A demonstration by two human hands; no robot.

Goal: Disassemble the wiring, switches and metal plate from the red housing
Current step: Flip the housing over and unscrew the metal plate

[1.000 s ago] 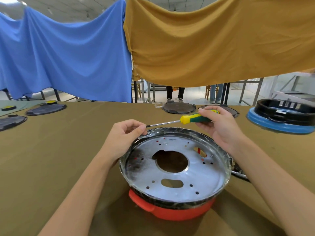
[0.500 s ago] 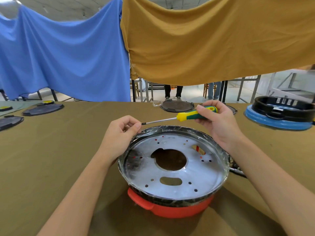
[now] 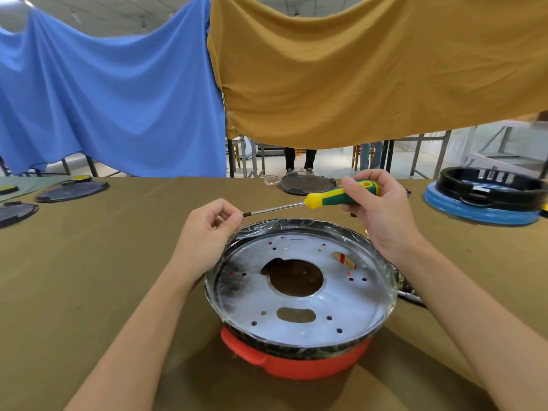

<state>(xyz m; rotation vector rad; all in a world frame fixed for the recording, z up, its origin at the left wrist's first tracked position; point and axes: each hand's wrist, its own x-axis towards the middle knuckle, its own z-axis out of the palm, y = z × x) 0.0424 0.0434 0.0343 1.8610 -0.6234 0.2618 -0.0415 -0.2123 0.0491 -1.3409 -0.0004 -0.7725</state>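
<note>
The red housing [image 3: 299, 364] sits on the table in front of me, with a round silver metal plate [image 3: 302, 304] with holes on top of it. My right hand [image 3: 382, 215] grips the yellow and green handle of a screwdriver [image 3: 332, 198], held level above the plate's far rim. My left hand [image 3: 207, 229] is at the plate's left rim, its fingertips curled together at the screwdriver's black tip; whether they pinch a small part is hidden. No wiring or switches show, except a red strip in one slot [image 3: 343, 258].
The table has an olive cloth [image 3: 89, 277]. Dark flat covers [image 3: 71, 191] lie at the far left, another dark round part [image 3: 305, 184] at the far middle, a blue and black housing [image 3: 486, 200] at the far right. Metal parts [image 3: 410, 295] lie behind my right forearm.
Both hands and the screwdriver stay nearly where they were. The screwdriver's handle end has risen a little, and my left fingertips stay at its tip.
</note>
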